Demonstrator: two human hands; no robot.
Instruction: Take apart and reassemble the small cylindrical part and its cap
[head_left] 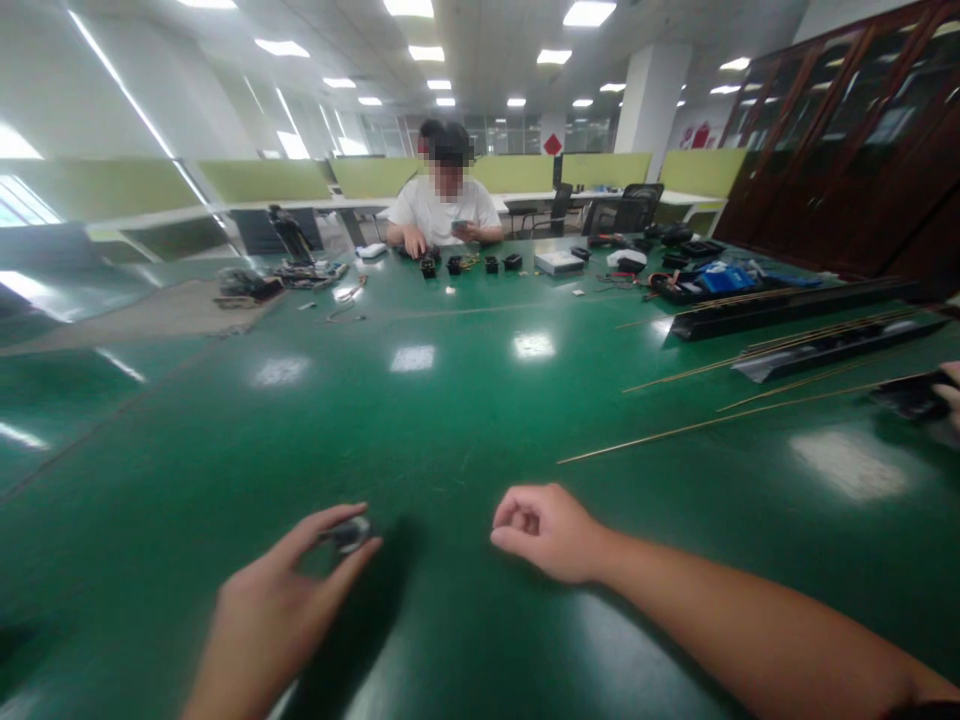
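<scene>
In the head view my left hand [289, 590] is raised at the lower left, with thumb and fingers closed around a small round object [352, 535]. The object is dark with a pale grey ring; blur hides its exact kind. To the right, my right hand [547, 530] rests on the green tabletop [442, 420]. Its fingers are curled into a loose fist, and nothing shows in them. A clear gap separates the two hands.
Thin brass-coloured rods [645, 440] and black channels [787, 310] lie at the right. Another person's hand [951, 390] holds a black part [907, 397] at the right edge. Opposite sits a person [442, 205] with a phone, behind several small black parts [491, 264].
</scene>
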